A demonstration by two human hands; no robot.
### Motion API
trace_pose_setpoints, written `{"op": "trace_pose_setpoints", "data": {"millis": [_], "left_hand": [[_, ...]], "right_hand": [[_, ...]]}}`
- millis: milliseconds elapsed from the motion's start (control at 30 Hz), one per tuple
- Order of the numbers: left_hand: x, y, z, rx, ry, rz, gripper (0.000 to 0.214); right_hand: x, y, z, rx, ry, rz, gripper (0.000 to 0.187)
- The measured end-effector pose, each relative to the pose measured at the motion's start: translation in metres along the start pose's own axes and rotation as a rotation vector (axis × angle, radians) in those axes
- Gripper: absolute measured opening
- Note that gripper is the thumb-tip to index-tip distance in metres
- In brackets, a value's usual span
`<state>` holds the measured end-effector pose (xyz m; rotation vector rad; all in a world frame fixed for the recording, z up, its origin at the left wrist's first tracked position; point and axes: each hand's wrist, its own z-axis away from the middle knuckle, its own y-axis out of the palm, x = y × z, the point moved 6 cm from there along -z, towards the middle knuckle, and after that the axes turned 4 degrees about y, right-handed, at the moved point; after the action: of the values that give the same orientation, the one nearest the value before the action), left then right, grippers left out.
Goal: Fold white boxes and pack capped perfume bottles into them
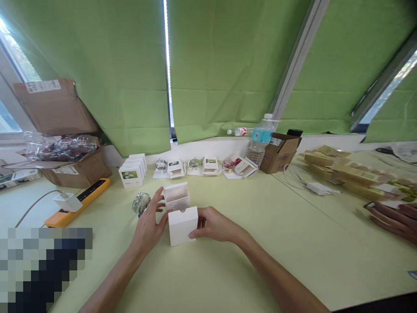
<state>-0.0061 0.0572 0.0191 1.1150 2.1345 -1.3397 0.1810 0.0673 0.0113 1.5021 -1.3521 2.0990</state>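
Right hand [210, 224] grips white box [182, 230] by its right side, in front of open carton [177, 196]. Left hand [150, 221]: thumb at white box's left edge, fingers beside carton; can't tell if it's gripping. Clear ball [141, 203] just left of that hand, on table [254, 200]. Upright printed boxes [132, 174] farther back.

one head-worn view, forward and down over the near table [319, 252]

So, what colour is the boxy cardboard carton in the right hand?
The carton is white, shown in the head view.
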Motion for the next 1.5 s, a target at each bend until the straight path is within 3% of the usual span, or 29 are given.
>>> {"op": "trace_pose_setpoints", "data": {"millis": [267, 467, 633, 1067, 1500], "left_hand": [[0.000, -0.001, 0.001, -0.002, 0.085, -0.032, 0.064], [-0.004, 0.000, 0.002, 0.005, 0.138, -0.076, 0.050], [-0.005, 0.000, 0.002, 0.007, 0.130, -0.090, 0.044], [-0.006, -0.002, 0.003, -0.004, 0.101, -0.059, 0.043], [-0.009, 0.001, 0.004, 0.014, 0.072, -0.003, 0.046]], "right_hand": [[0.004, 0.001, 0.001, 0.007, 0.010, 0.019, 0.035], [0.013, -0.010, 0.003, -0.056, -0.024, -0.062, 0.031], [0.017, -0.021, 0.006, -0.121, -0.053, -0.119, 0.035], [0.017, -0.027, 0.006, -0.131, -0.055, -0.194, 0.036], [0.022, -0.040, 0.012, -0.356, -0.143, -0.419, 0.043]]}}
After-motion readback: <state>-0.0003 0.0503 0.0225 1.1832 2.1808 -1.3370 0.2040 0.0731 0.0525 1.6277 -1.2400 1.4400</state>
